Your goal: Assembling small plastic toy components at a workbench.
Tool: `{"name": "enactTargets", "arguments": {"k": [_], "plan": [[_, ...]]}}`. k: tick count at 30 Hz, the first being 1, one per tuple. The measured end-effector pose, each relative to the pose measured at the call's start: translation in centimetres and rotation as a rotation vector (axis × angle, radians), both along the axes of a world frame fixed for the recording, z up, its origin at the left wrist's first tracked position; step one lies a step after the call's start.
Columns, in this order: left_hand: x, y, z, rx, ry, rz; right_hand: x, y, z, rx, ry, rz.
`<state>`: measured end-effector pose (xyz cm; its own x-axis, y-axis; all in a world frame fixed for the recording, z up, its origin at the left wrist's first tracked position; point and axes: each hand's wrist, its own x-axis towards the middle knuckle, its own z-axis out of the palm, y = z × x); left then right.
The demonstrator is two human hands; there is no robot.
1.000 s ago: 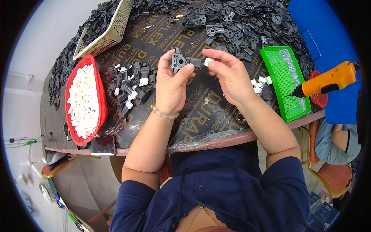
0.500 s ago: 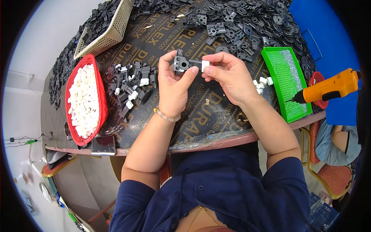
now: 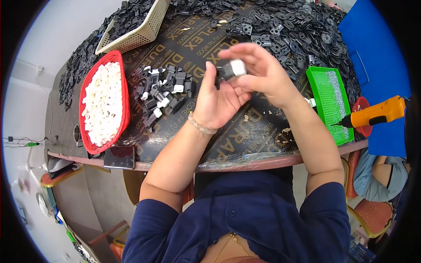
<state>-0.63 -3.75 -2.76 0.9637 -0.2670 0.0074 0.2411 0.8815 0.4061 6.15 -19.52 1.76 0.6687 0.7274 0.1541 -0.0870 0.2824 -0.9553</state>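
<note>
A black plastic part point(image 3: 225, 72) with a white cap point(image 3: 238, 68) on one end is up between my two hands, smeared by motion. My right hand point(image 3: 267, 76) is curled round it, the thumb by the white cap and the blurred fingers above. My left hand point(image 3: 217, 105) is beside it with the palm turned up, its thumb raised and its fingers stretched out under my right hand. Left of my hands lies a pile of black parts with white caps point(image 3: 164, 94). Just past my right forearm, a few loose white caps point(image 3: 311, 102) show partly.
A red basket point(image 3: 124, 111) of white caps stands at the left, a phone point(image 3: 119, 158) at the table edge. A beige basket point(image 3: 131, 41) and heaps of black parts point(image 3: 285, 28) fill the back. Right: a green tray point(image 3: 322, 101) with screws, an orange electric screwdriver point(image 3: 379, 113).
My left hand has let go of the black part, opened and turned palm up. My right hand has moved slightly up with the part, which is now tilted. The view has shifted a little.
</note>
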Motion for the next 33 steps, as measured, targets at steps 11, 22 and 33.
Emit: {"name": "enactTargets", "arguments": {"k": [11, 22, 33], "plan": [[1.5, 3.4, 0.6, 0.082, 0.076, 0.499, 2.4, 8.1, 2.0, -0.554, -0.754, 0.133], [1.8, 4.0, -3.1, -0.133, 0.174, 0.355, 0.9, 19.2, 0.8, -0.544, -1.08, -0.144], [2.1, 2.8, -2.4, -0.066, 0.335, 0.347, 11.2, 3.0, -1.5, -1.522, -1.344, -0.434]]}}
